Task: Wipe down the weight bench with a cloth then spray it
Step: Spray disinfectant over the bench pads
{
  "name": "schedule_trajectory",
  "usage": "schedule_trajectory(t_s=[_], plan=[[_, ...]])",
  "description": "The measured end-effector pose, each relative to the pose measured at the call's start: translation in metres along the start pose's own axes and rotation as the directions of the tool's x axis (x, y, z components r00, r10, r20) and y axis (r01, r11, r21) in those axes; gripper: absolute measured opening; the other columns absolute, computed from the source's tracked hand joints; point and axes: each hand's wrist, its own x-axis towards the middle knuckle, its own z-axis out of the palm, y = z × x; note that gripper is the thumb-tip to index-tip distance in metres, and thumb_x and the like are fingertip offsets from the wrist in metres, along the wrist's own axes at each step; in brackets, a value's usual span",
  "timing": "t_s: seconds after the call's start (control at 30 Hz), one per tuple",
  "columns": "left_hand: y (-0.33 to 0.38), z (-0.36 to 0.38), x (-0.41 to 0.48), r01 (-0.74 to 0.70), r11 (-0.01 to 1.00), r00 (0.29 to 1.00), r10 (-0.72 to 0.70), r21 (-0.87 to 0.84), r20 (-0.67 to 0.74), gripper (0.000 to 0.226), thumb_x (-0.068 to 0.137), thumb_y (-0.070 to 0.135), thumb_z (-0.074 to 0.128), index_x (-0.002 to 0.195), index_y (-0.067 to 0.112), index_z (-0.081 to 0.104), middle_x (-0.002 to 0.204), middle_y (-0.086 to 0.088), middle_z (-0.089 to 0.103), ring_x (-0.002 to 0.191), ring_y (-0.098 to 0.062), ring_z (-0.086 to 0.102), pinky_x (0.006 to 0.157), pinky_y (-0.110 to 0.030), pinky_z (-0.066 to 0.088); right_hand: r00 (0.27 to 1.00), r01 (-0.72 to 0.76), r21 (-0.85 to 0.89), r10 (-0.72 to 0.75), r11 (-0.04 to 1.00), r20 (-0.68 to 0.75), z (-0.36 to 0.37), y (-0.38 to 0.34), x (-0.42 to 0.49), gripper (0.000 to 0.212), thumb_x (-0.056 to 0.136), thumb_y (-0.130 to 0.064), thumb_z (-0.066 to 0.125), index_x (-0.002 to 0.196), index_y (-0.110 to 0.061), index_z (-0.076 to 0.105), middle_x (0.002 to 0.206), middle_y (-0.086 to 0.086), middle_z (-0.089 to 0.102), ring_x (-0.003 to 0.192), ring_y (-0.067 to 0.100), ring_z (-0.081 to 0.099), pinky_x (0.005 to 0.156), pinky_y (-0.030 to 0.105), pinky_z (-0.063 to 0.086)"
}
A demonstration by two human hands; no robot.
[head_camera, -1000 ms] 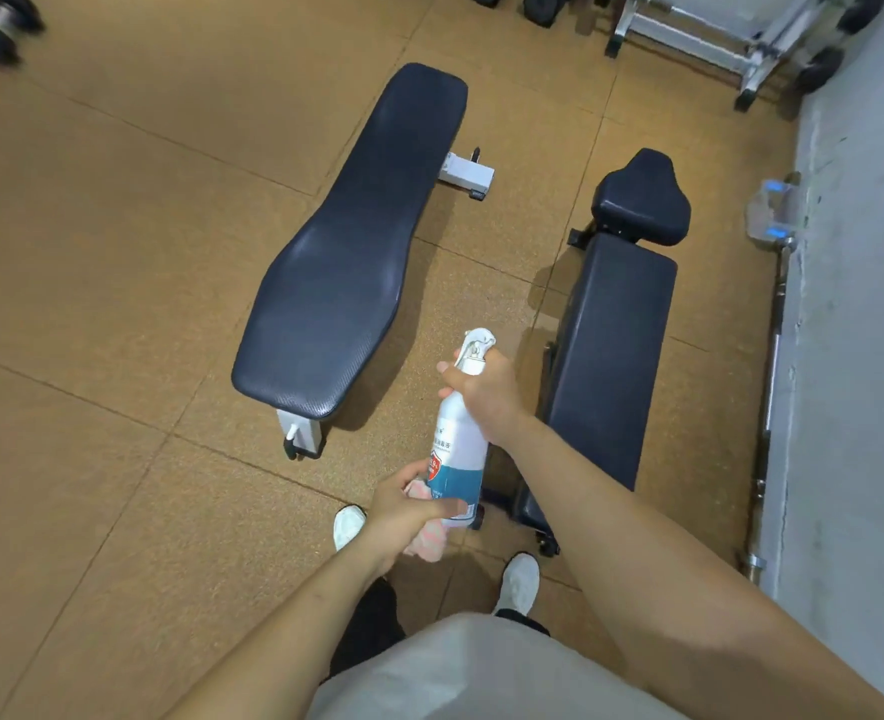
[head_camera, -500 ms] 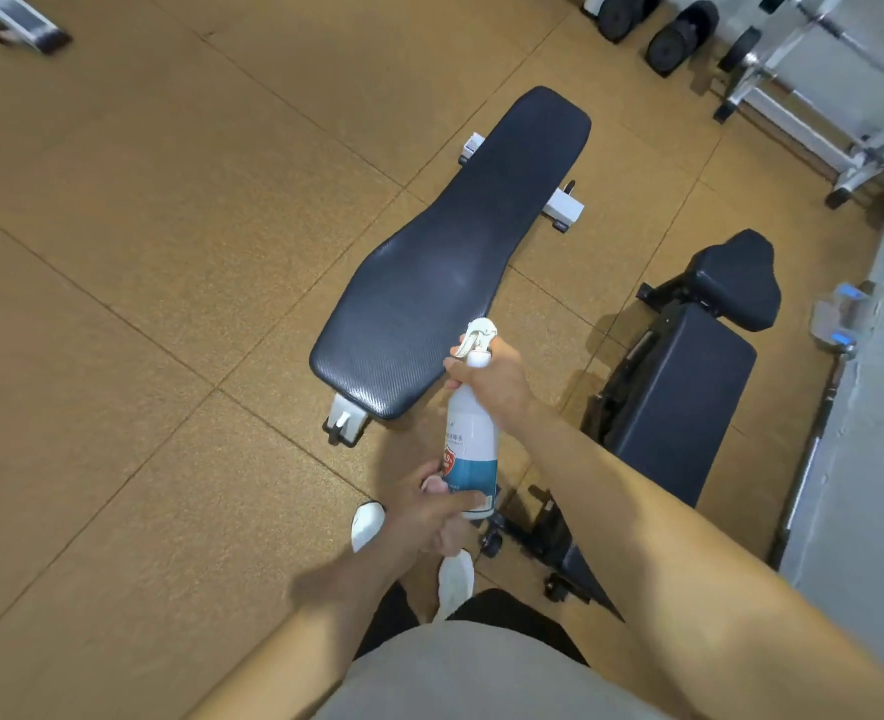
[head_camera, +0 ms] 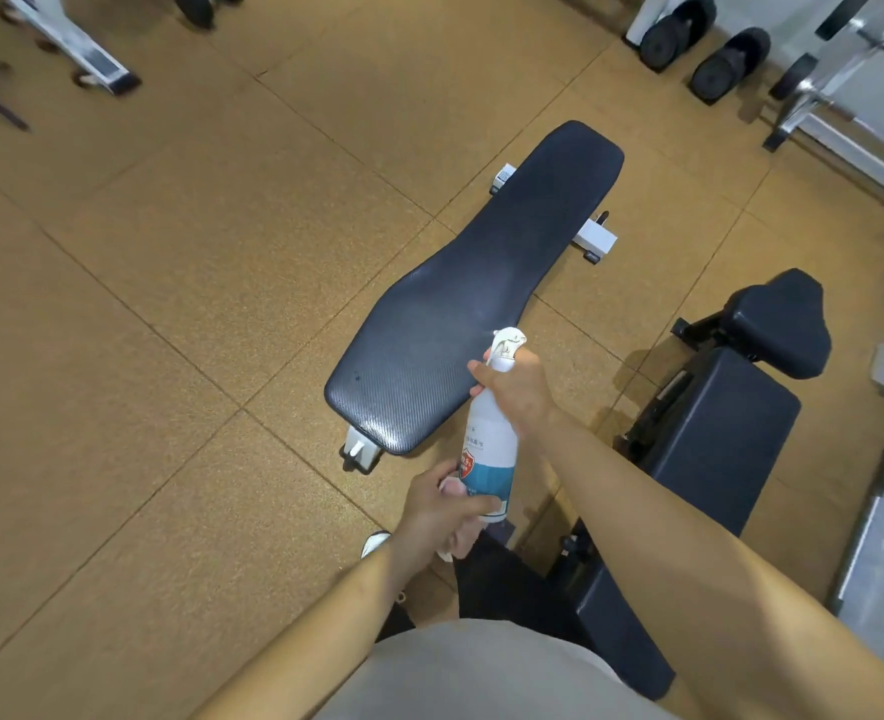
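The right hand [head_camera: 517,392] is clenched round the neck of a spray bottle [head_camera: 489,449], just under its white trigger head [head_camera: 507,344]. The left hand [head_camera: 437,511] grasps the bottle at its base, fingers curled round the blue band of the label. Bunched under that same hand is what looks like a pale cloth [head_camera: 454,547], mostly hidden by the fingers. The bottle is held roughly upright in the air, with the nozzle pointing towards the weight bench [head_camera: 471,293].

The weight bench lies flat on the tan tiled floor [head_camera: 169,356], ahead of the person and a little to the left. Its wide near end sits just beyond the bottle. Nothing rests on its dark padded surface, and neither hand touches it.

Judging by the grip, the wiping seems to be finished and the spraying is at hand or just starting. The cloth is tucked away and the bottle is aimed. I cannot tell whether any mist has left the nozzle, and the pad shows no clear wet patches, only a dull sheen. Spraying along the length of the pad appears to be what is left.

The bottle is opaque white, so how much liquid it holds cannot be seen.

A second bench [head_camera: 715,444] stands to the right, close to the person's right arm. Dumbbells [head_camera: 731,65] lie on the floor at the far side.
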Motion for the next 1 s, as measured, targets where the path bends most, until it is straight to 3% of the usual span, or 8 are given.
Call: schedule_trajectory(t_s=[0.17, 0.37, 0.5, 0.57, 0.7, 0.83, 1.0], plan=[[0.048, 0.044, 0.034, 0.033, 0.999, 0.999, -0.032, 0.016, -0.033, 0.051, 0.068, 0.013, 0.093, 0.113, 0.023, 0.070, 0.100, 0.007, 0.073, 0.089, -0.005, 0.068, 0.068, -0.016, 0.049, 0.998, -0.058, 0.087, 0.055, 0.995, 0.035, -0.049, -0.012, 0.053, 0.031, 0.089, -0.018, 0.078, 0.115, -0.015, 0.062, 0.111, 0.002, 0.071, 0.084, 0.025, 0.076, 0.078, 0.042, 0.064], [0.100, 0.099, 0.084, 0.006, 0.994, 1.000, -0.004, 0.107, -0.020, 0.054, 0.056, 0.017, 0.097, 0.105, 0.026, 0.075, 0.100, 0.004, 0.079, 0.092, -0.011, 0.073, 0.082, -0.023, 0.057, 0.995, -0.086, 0.140, 0.093, 0.986, -0.043, -0.122, -0.027, 0.111, 0.021, 0.090, -0.017, 0.076, 0.104, -0.009, 0.062, 0.096, 0.011, 0.070, 0.066, 0.015, 0.072, 0.068, 0.034, 0.061], [0.131, 0.134, 0.110, -0.004, 0.990, 1.000, 0.002, 0.141, 0.017, 0.068, 0.044, 0.037, 0.096, 0.108, 0.027, 0.076, 0.103, 0.004, 0.079, 0.099, -0.017, 0.075, 0.093, -0.035, 0.060, 0.998, -0.061, 0.150, 0.065, 0.987, -0.024, -0.164, -0.040, 0.145, 0.028, 0.088, -0.017, 0.079, 0.112, -0.009, 0.066, 0.106, 0.006, 0.074, 0.072, 0.017, 0.076, 0.071, 0.032, 0.063], [0.143, 0.149, 0.121, 0.000, 0.989, 1.000, 0.000, 0.149, 0.004, 0.064, 0.048, 0.032, 0.097, 0.109, 0.027, 0.075, 0.103, 0.003, 0.079, 0.099, -0.018, 0.075, 0.090, -0.034, 0.061, 0.997, -0.051, 0.142, 0.058, 0.989, -0.043, -0.179, -0.049, 0.158, 0.024, 0.088, -0.016, 0.078, 0.108, -0.009, 0.067, 0.101, 0.007, 0.074, 0.070, 0.017, 0.075, 0.064, 0.027, 0.061], [0.169, 0.166, 0.142, -0.008, 0.988, 1.000, 0.004, 0.152, 0.022, 0.053, 0.064, 0.014, 0.095, 0.109, 0.026, 0.071, 0.105, 0.005, 0.078, 0.096, -0.012, 0.073, 0.073, -0.020, 0.056, 0.995, -0.043, 0.158, 0.057, 0.986, -0.086, -0.202, -0.064, 0.182, 0.015, 0.088, -0.012, 0.077, 0.090, -0.009, 0.062, 0.084, 0.009, 0.071, 0.063, 0.019, 0.072, 0.063, 0.032, 0.057], [0.193, 0.179, 0.162, -0.004, 0.991, 0.999, -0.002, 0.130, 0.046, 0.044, 0.068, 0.008, 0.093, 0.103, 0.025, 0.073, 0.099, 0.005, 0.078, 0.082, 0.000, 0.071, 0.066, -0.013, 0.054, 0.998, -0.035, 0.144, 0.043, 0.989, -0.055, -0.218, -0.079, 0.211, 0.028, 0.086, -0.015, 0.080, 0.108, -0.003, 0.067, 0.098, 0.012, 0.075, 0.072, 0.023, 0.076, 0.071, 0.035, 0.062], [0.214, 0.202, 0.198, -0.017, 0.992, 0.999, 0.012, 0.122, 0.045, 0.044, 0.054, 0.025, 0.097, 0.091, 0.034, 0.076, 0.107, -0.002, 0.076, 0.097, -0.018, 0.074, 0.079, -0.028, 0.060, 0.997, -0.038, 0.056, 0.041, 0.998, -0.058, -0.238, -0.094, 0.247, 0.023, 0.089, -0.024, 0.078, 0.102, -0.011, 0.065, 0.091, 0.006, 0.073, 0.073, 0.019, 0.074, 0.067, 0.030, 0.055]])
